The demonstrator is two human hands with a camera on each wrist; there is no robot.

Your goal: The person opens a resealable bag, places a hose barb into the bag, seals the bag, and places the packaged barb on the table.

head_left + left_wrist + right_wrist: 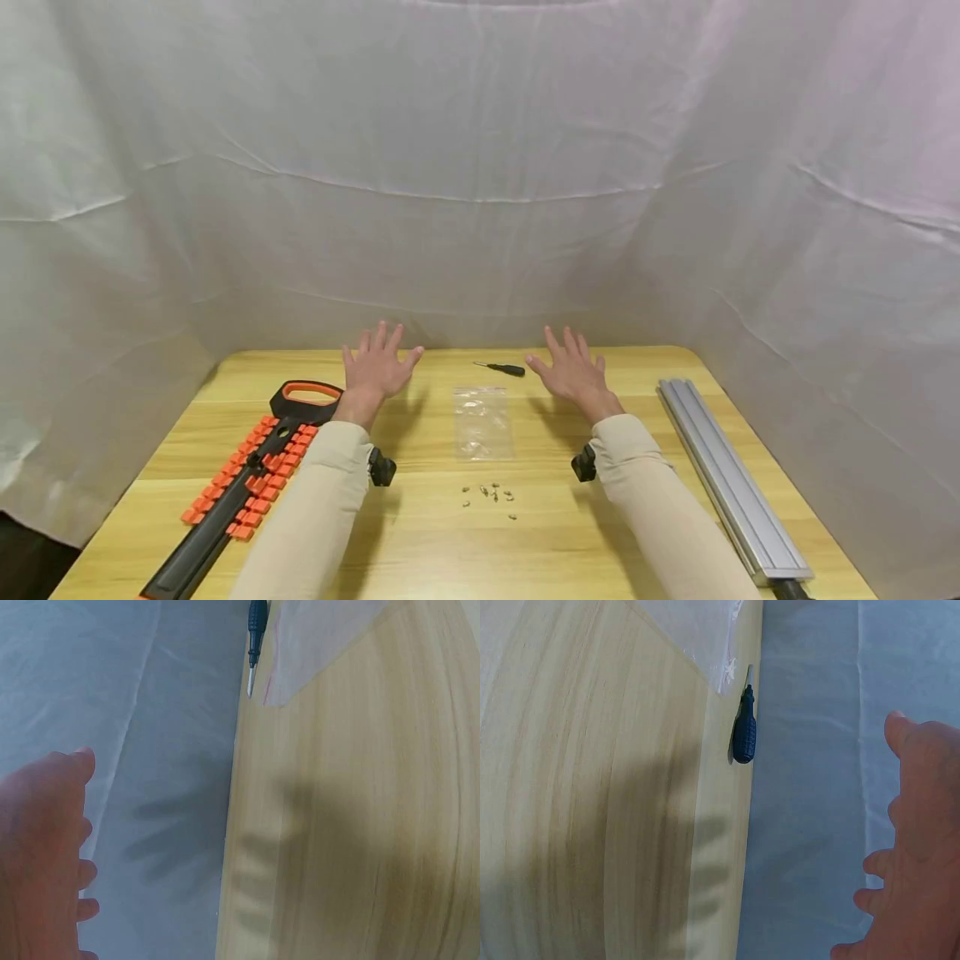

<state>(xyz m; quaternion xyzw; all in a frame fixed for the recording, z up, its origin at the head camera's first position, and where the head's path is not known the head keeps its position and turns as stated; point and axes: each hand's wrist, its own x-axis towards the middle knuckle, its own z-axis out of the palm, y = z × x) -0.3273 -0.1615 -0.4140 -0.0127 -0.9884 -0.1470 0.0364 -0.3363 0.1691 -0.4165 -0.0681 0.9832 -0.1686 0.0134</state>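
Both hands are held out over the far part of the table, fingers spread and nothing in them. My left hand [377, 367] is above the table just right of a black and orange rack's handle. My right hand [573, 375] is nearest to a small black screwdriver [506, 369], which lies by the back edge with its tip to the left. Between the forearms a clear zip bag [483, 425] lies flat. Several tiny metal pieces [495, 493] are scattered in front of it. In both wrist views the hands' shadows fall on the wood and the cloth.
At the left lies a black rack [247, 479] with rows of orange clips and a loop handle. A long grey metal rail [731, 475] lies along the right side. White cloth [480, 175] hangs behind the wooden table [442, 558] and at both sides.
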